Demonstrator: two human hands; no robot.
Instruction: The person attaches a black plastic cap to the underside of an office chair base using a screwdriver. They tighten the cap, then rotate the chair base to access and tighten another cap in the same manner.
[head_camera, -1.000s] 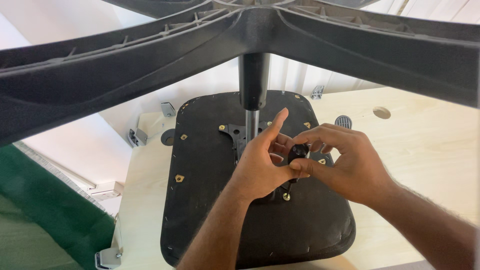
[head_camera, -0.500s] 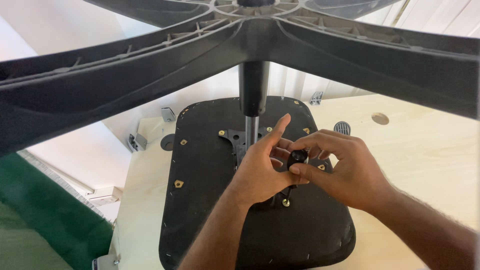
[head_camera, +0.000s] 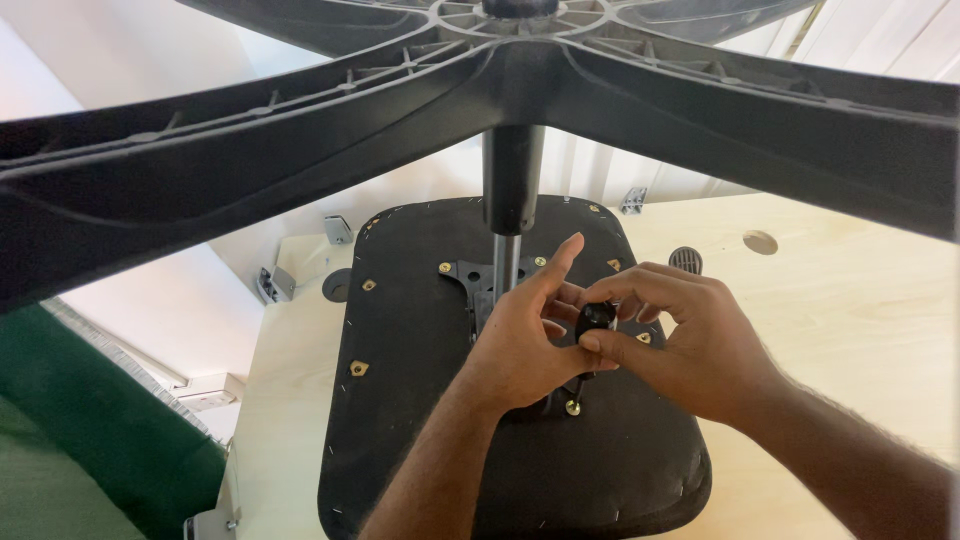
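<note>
Both hands meet over the upturned black fabric chair seat (head_camera: 420, 400), right hand (head_camera: 690, 345) pinching a small black round knob (head_camera: 596, 318) against the left hand's (head_camera: 520, 345) curled fingers, barely shifted since before.

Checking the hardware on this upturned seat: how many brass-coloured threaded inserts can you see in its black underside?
5 clearly: two on the seat underside's left side, two either side of the column, one at the upper right. The hands may hide others.
</note>
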